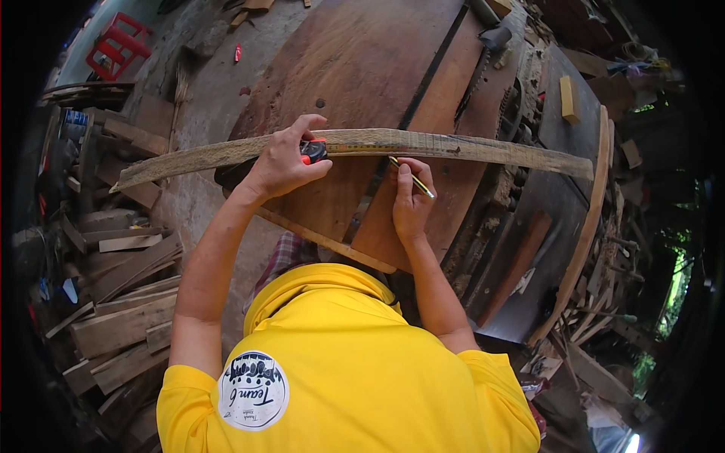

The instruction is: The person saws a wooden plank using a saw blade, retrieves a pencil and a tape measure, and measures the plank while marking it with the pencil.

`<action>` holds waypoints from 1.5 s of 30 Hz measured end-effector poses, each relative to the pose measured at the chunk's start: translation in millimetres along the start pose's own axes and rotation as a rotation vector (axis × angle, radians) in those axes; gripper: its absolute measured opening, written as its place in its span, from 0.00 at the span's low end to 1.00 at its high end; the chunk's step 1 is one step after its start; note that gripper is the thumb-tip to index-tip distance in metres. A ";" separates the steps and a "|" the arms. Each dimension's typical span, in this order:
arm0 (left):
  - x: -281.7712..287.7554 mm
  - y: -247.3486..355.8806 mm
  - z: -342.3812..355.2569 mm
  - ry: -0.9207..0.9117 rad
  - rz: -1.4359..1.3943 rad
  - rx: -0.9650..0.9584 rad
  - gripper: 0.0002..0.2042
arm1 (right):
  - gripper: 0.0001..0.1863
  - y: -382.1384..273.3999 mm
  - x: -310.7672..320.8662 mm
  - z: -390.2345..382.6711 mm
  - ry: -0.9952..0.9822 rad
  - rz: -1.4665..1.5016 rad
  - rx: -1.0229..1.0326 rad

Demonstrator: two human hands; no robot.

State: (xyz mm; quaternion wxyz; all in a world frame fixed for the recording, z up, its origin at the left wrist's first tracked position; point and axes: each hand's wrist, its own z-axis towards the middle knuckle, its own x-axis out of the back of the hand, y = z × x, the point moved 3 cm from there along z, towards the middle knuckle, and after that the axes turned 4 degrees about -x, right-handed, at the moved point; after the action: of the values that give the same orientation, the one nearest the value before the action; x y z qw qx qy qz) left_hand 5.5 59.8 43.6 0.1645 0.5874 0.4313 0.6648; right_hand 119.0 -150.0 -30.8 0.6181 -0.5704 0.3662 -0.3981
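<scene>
A long rough wooden board (498, 148) lies crosswise over the bench, looking bowed in this wide view. My left hand (285, 160) grips a black and red tape measure (313, 150) against the board. Its yellow blade (359, 149) runs out to the right along the board's near face. Just below the board, my right hand (410, 198) holds a yellow and dark pencil (414, 180). The pencil's tip is close to the board's near edge by the tape; whether it touches I cannot tell.
Under the board is a brown wooden worktable (317, 60) with a dark slot. A small wood block (569, 100) sits on the dark panel at right. Scrap boards (124, 325) pile up at left. A red stool (119, 45) stands at the far left.
</scene>
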 end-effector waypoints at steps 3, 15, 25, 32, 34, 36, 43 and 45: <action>0.6 -1.2 1.2 -0.009 0.001 -0.001 0.33 | 0.05 0.2 -1.5 1.4 0.020 -0.042 0.039; 1.2 -2.8 3.1 -0.013 -0.008 0.032 0.34 | 0.06 -1.8 -5.1 11.4 -0.009 -0.110 0.030; 1.3 -8.8 5.3 -0.013 -0.090 0.065 0.36 | 0.05 -13.3 -9.9 22.1 -0.003 -0.132 0.018; 1.6 -12.7 5.4 0.012 -0.125 0.108 0.36 | 0.05 -26.5 -13.8 24.6 -0.029 -0.267 0.114; 1.6 -13.7 6.5 0.023 -0.161 0.092 0.37 | 0.05 -24.3 -15.0 29.4 -0.016 -0.270 0.106; 4.3 -9.5 7.6 0.009 -0.148 0.119 0.38 | 0.05 -23.3 -17.5 36.8 -0.015 -0.237 0.058; 2.5 -17.0 4.5 0.014 -0.195 0.132 0.39 | 0.06 -16.1 -10.0 23.2 -0.083 -0.378 0.010; 3.7 -11.8 5.3 0.018 -0.189 0.134 0.39 | 0.07 -22.0 -9.7 24.9 -0.057 -0.276 -0.031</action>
State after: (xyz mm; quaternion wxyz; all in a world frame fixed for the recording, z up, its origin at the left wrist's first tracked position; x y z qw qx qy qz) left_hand 6.1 71.2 36.5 0.1827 0.5478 0.5297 0.6212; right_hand 135.8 -131.6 -6.8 0.5586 -0.6359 0.2727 -0.4573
